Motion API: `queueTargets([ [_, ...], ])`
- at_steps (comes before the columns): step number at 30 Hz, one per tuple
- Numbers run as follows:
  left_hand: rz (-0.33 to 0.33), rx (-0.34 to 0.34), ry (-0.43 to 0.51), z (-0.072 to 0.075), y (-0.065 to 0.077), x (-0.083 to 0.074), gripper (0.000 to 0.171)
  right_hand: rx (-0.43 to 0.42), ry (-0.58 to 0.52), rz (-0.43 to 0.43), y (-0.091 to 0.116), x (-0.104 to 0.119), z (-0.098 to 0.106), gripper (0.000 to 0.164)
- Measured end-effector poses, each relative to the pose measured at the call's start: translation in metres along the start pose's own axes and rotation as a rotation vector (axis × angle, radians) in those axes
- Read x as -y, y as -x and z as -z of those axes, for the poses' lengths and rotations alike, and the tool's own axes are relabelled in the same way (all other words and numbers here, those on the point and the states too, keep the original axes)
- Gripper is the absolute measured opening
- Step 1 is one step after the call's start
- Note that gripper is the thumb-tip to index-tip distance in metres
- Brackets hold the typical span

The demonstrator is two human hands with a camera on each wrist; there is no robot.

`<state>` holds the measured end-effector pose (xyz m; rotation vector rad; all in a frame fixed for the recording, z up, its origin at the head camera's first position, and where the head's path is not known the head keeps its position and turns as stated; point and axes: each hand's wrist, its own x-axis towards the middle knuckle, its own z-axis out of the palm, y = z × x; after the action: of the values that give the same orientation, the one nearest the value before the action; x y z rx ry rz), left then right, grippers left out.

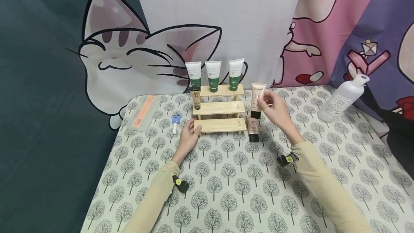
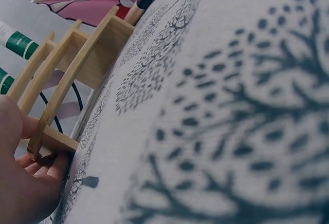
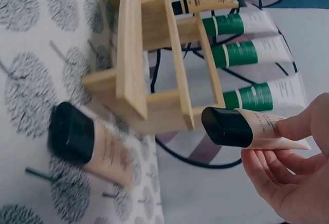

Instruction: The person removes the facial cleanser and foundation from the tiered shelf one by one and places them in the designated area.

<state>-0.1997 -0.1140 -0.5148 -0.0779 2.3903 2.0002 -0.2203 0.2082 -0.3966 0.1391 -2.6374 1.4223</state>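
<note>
A three-step wooden display stand (image 1: 220, 125) is on the table. My left hand (image 1: 189, 136) grips the left end of its lowest step, thumb on top and fingers beneath in the left wrist view. At the stand's right, my right hand (image 1: 275, 108) pinches a beige BB cream tube (image 1: 257, 100), held in the air with its black cap down. A second BB cream tube (image 1: 253, 128) lies on the cloth below it. Three white-and-green tubes (image 3: 257, 52) stand on the top step. A small gold tube with a dark top (image 1: 196, 98) stands at the middle step's left end.
Left of the stand lie a small blue-and-white item (image 1: 175, 122) and a clear case with an orange strip (image 1: 144, 112). A white pump bottle (image 1: 343, 98) is at the right. A cat-print curtain (image 1: 181, 3) hangs behind the tree-patterned tablecloth (image 1: 226, 190).
</note>
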Motion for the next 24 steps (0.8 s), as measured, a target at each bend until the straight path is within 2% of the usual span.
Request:
queueTargets([
  [10, 0.001, -0.011, 0.001, 0.000, 0.000, -0.003, 0.056, 0.045, 0.088, -0.018, 0.014, -0.020, 0.017, 0.044],
  [17, 0.000, -0.011, 0.007, -0.001, 0.001, -0.001, 0.055, 0.121, 0.138, -0.099, 0.020, -0.039, 0.023, 0.043],
  [24, 0.002, -0.010, 0.012, -0.001, 0.001, -0.002, 0.055, 0.200, 0.143, -0.186, 0.026, -0.059, 0.026, 0.052],
])
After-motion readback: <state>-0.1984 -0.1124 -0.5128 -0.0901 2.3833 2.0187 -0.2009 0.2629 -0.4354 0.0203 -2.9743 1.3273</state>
